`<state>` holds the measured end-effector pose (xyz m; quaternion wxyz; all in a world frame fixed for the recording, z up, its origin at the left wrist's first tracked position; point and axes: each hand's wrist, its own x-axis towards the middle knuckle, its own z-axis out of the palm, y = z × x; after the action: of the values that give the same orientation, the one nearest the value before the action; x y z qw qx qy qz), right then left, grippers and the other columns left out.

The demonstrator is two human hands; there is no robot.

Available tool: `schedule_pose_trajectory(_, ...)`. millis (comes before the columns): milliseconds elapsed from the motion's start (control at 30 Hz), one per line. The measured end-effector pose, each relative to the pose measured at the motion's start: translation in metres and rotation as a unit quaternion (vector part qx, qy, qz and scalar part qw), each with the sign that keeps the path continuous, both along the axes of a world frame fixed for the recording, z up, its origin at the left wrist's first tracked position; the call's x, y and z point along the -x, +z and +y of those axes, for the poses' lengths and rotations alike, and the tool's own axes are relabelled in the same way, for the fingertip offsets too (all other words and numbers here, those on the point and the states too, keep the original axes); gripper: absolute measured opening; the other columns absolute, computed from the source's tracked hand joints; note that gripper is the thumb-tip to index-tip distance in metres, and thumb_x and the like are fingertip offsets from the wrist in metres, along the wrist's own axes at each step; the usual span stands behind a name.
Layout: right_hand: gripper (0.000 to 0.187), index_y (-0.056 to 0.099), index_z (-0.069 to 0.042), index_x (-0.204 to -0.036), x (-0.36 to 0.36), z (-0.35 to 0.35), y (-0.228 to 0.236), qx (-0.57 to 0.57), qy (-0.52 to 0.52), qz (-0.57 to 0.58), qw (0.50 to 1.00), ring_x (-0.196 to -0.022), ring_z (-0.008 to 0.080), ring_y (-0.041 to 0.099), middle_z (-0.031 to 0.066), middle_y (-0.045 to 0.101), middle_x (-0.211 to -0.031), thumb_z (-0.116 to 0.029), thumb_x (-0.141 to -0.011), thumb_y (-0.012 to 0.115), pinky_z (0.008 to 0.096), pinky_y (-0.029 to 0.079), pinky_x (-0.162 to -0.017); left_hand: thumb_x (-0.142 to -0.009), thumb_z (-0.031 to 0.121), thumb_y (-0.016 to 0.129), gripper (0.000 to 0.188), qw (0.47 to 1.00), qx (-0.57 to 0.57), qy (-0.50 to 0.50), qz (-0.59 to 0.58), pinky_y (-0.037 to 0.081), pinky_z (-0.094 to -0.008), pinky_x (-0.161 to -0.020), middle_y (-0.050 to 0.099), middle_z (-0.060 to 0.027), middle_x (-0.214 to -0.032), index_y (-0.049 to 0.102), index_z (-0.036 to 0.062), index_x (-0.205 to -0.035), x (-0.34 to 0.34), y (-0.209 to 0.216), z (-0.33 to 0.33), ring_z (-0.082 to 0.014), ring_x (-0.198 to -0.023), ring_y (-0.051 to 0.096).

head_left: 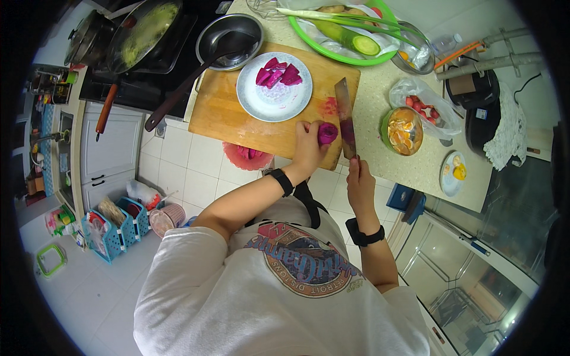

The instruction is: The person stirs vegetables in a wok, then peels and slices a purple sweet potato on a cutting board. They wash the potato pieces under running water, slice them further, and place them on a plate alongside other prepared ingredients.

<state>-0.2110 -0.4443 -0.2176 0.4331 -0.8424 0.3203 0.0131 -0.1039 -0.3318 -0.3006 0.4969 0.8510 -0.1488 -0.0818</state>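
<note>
Head camera view: a left hand (pixel 309 144) curls its fingers around a purple fruit (pixel 327 133) at its right side, above the wooden cutting board (pixel 218 113), while the right hand (pixel 360 178) grips a cleaver (pixel 346 121) just beside the fruit.

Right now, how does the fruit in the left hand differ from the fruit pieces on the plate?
The fruit is one rounded lump; the pieces are several angular chunks. The fruit is in the grip of the left hand; the pieces lie untouched on the plate. Both are deep magenta.
</note>
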Motion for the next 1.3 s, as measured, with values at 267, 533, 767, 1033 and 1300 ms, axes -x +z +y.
schedule_pose_trajectory(267,0.036,0.055,-0.001,-0.101,0.014,0.016,0.022,-0.021,-0.019,0.023,0.999,-0.063,0.0402,0.060,0.0212,0.060,-0.068,-0.035,-0.101,0.043,0.0434,0.044,-0.055,-0.066,-0.002,0.074,0.062,0.996,0.033,0.074,0.037,0.042,-0.0389,-0.089,0.042,-0.0195,-0.107,0.049,0.0038,-0.122,0.011,0.000,-0.013,-0.0359,-0.100,0.045)
schedule_pose_trajectory(533,0.036,0.054,-0.002,-0.100,0.015,0.019,0.020,-0.050,-0.032,0.055,0.997,-0.061,0.0396,0.059,0.0211,0.059,-0.067,-0.036,-0.101,0.042,0.0431,0.043,-0.055,-0.066,-0.009,0.062,0.059,0.998,0.047,-0.029,0.008,0.042,-0.0386,-0.087,0.040,-0.0200,-0.105,0.053,0.0047,-0.123,-0.004,0.005,0.002,-0.0374,-0.097,0.044)
schedule_pose_trajectory(767,0.036,0.052,-0.001,-0.099,0.009,0.026,-0.013,-0.030,-0.012,0.053,0.998,-0.070,0.0461,0.060,0.0268,0.061,-0.075,-0.034,-0.101,0.041,0.0485,0.045,-0.059,-0.066,-0.010,0.065,0.059,0.999,0.043,-0.027,0.017,0.046,-0.0373,-0.081,0.042,-0.0184,-0.103,0.055,0.0083,-0.121,-0.005,0.006,0.003,-0.0356,-0.092,0.049)
schedule_pose_trajectory(1033,0.034,0.052,-0.001,-0.099,0.011,0.031,0.009,0.017,-0.004,0.002,1.000,-0.065,0.0380,0.059,0.0207,0.059,-0.071,-0.034,-0.101,0.042,0.0434,0.044,-0.057,-0.069,-0.007,0.067,0.057,0.996,0.064,-0.050,0.022,0.047,-0.0383,-0.081,0.043,-0.0183,-0.104,0.053,0.0071,-0.123,-0.009,0.003,0.011,-0.0357,-0.092,0.052)
schedule_pose_trajectory(1300,0.038,0.053,-0.002,-0.097,0.009,0.040,0.012,0.009,0.007,-0.029,1.000,-0.053,0.0242,0.056,0.0116,0.055,-0.059,-0.037,-0.102,0.039,0.0352,0.042,-0.051,-0.071,-0.006,0.070,0.054,0.993,0.092,-0.053,0.047,0.049,-0.0361,-0.077,0.048,-0.0155,-0.102,0.054,0.0054,-0.121,-0.011,-0.001,0.015,-0.0304,-0.084,0.057)
